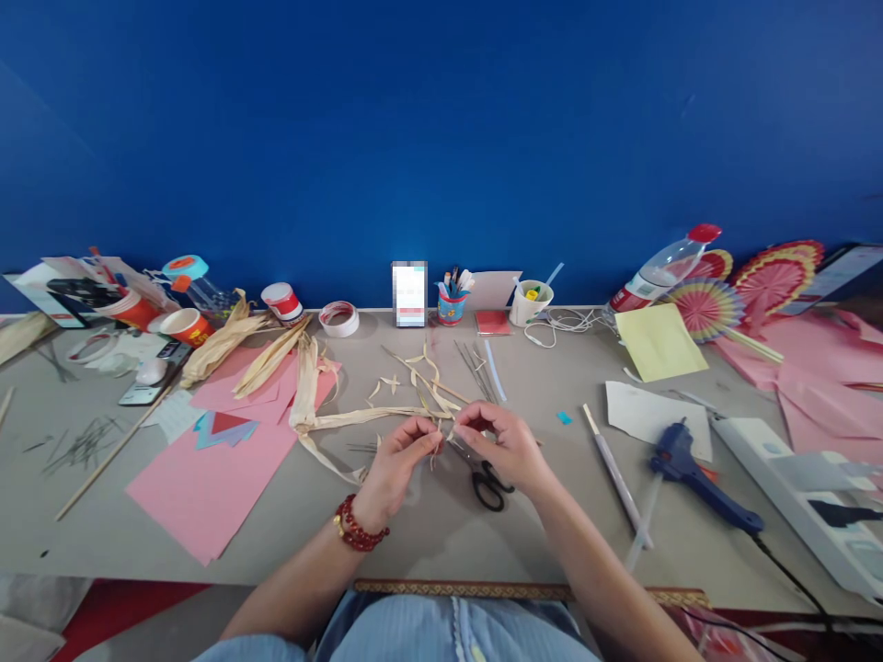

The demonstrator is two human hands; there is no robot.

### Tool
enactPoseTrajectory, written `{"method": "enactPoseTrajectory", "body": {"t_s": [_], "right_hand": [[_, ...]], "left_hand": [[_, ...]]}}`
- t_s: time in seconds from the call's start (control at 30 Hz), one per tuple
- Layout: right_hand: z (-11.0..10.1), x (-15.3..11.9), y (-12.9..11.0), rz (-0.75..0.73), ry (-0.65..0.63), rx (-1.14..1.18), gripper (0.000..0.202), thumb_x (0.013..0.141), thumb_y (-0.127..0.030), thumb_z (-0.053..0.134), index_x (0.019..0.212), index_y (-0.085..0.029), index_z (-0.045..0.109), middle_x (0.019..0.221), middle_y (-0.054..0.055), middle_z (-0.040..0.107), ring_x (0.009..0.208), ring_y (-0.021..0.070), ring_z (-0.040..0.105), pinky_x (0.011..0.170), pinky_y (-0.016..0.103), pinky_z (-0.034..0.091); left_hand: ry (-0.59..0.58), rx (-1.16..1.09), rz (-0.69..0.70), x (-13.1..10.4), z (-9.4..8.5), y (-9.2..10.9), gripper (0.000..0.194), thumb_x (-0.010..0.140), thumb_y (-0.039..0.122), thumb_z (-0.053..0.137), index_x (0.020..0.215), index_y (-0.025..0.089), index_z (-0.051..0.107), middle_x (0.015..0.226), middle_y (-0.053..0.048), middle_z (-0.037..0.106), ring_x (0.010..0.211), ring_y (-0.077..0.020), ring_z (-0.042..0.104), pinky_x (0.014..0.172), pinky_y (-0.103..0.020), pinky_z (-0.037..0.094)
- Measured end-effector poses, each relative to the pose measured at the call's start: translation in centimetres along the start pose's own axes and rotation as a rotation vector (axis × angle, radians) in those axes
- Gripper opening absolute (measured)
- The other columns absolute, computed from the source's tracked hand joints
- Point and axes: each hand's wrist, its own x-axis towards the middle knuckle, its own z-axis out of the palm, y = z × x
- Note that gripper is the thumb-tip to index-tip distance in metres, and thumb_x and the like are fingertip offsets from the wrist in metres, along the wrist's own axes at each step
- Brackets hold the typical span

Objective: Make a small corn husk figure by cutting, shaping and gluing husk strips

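My left hand (404, 460), with a red bead bracelet (360, 526) at the wrist, pinches thin pale husk strips (436, 439) between thumb and fingertips. Just to its right, my right hand (503, 446) is closed in a pinch close to the same strips; what sits between its fingertips is too small to make out. Black-handled scissors (488, 487) lie under and beside my right hand, blades partly hidden. Dried corn husks (303, 395) spread over the table left of and beyond my hands, with small husk scraps (390, 382) behind them.
Pink paper (213, 487) and a stick (110, 460) lie left. A blue glue gun (704, 473), a white power strip (793, 496) and a wrapped rod (617, 478) lie right. Along the back stand a phone (409, 294), a pen cup (452, 308) and a tilted bottle (662, 267).
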Motion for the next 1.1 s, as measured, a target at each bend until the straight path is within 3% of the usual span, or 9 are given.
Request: {"method": "enactPoseTrajectory", "body": {"t_s": [0.27,0.47,0.9,1.1], "right_hand": [[0.2,0.2,-0.5,-0.086,0.014,-0.154,0.007,0.088,-0.02,0.057,0.084,-0.021,0.063,0.078,0.0,0.066,0.072,0.0156,0.06,0.062,0.024,0.043],[0.4,0.1,-0.2,-0.114,0.025,-0.173,0.008,0.089,-0.022,0.057,0.085,-0.022,0.062,0.081,0.002,0.066,0.076,0.0176,0.062,0.065,0.025,0.046],[0.8,-0.2,0.1,-0.094,0.056,-0.112,0.008,0.09,-0.025,0.058,0.095,-0.022,0.064,0.084,0.002,0.069,0.075,0.0172,0.064,0.061,0.025,0.047],[0.0,-2.1,1.0,-0.027,0.115,-0.105,0.016,0.093,-0.032,0.057,0.104,-0.023,0.063,0.089,0.005,0.07,0.076,0.0189,0.066,0.058,0.025,0.05]], "left_hand": [[-0.007,-0.048,-0.011,0.1,-0.3,-0.2,0.019,0.08,0.032,0.074,0.078,0.016,0.064,0.077,0.0,0.061,0.075,-0.013,0.056,0.075,-0.026,0.042],[-0.003,0.081,0.046,0.1,-0.4,-0.1,0.019,0.081,0.034,0.073,0.08,0.016,0.066,0.078,-0.001,0.064,0.079,-0.0146,0.058,0.079,-0.027,0.044],[0.021,0.253,0.172,-0.2,-0.4,-0.3,0.021,0.085,0.037,0.069,0.082,0.016,0.068,0.078,-0.003,0.065,0.076,-0.0156,0.056,0.073,-0.027,0.044],[0.055,0.298,0.184,-0.3,-0.5,-0.2,0.02,0.084,0.037,0.069,0.082,0.017,0.069,0.078,-0.003,0.067,0.076,-0.0163,0.059,0.072,-0.026,0.046]]}}
